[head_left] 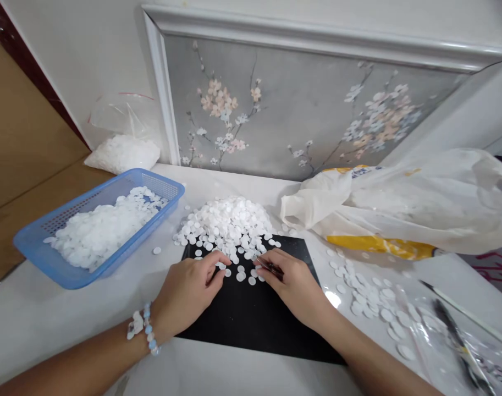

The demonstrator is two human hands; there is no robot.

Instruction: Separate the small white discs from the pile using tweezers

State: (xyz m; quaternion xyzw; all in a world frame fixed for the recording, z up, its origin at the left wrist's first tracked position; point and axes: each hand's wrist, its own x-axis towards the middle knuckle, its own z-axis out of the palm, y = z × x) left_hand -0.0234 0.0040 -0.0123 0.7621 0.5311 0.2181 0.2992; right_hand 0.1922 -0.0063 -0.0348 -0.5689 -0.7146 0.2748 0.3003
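My left hand is over the left part of a black mat, its thumb and index finger closed about a small white disc. My right hand grips a small dark tool, mostly hidden by the fingers, so its kind is unclear. White discs also lie beside that hand's fingertips. Several loose white discs rest on the mat between both hands. Just beyond them, a heap of white discs covers the mat's far edge and spreads onto the white table.
On the left stands a blue plastic basket with many discs inside. Behind it leans a clear bag of discs. A white and yellow plastic bag lies at right. Scattered discs, a black pen-like tool and clear plastic packaging are nearer.
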